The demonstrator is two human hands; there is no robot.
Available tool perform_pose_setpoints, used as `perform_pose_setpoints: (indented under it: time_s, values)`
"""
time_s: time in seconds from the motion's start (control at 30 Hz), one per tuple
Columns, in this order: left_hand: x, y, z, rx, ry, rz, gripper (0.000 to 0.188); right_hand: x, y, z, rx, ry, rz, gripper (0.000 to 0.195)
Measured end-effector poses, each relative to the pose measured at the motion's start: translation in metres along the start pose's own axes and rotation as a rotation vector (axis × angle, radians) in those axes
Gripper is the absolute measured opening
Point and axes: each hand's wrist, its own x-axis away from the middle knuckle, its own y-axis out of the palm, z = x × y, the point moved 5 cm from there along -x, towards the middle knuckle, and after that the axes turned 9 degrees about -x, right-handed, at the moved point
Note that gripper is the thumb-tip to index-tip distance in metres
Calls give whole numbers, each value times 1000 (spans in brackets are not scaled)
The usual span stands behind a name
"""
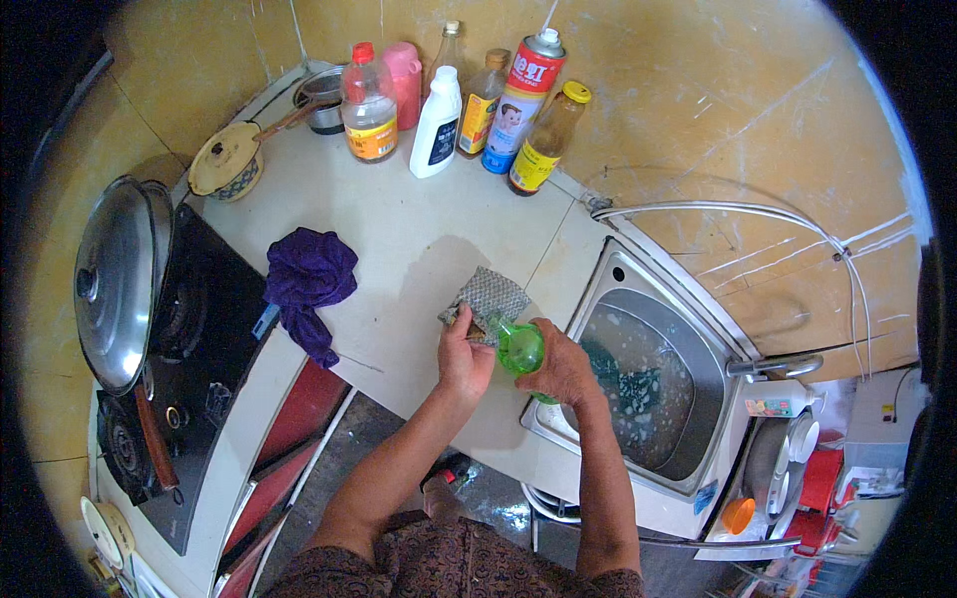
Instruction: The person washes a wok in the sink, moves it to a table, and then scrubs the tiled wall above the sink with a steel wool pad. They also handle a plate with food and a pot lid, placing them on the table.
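My left hand (465,360) grips a grey patterned cloth (495,294) over the counter, thumb on top of it. In my right hand (562,368) is a green translucent plastic bottle (521,348), tipped so that its narrow end meets the cloth. Fingers hide part of the bottle. Whether liquid is coming out cannot be told. To the right, the stainless steel sink (695,351) holds cloudy water with suds and a dark green thing (641,389) under the surface. A crumpled purple cloth (312,265) lies left of my hands on the white countertop (389,224).
Along the back wall stand several bottles, including a white one (437,123), and a spray can (525,97). On the left are a lidded wok (112,284) on the black gas stove (217,314) and a small enamel pot (226,161). A faucet (777,365) reaches over the sink's right edge.
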Motion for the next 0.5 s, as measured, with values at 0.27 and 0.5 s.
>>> perform_pose_setpoints:
  time_s: [0.27, 0.5]
  values:
    - [0, 8, 7, -35, 12, 19, 31, -3, 4, 3, -71, -75, 61, 84]
    - [2, 25, 28, -38, 29, 32, 30, -8, 3, -15, -101, -99, 76, 84]
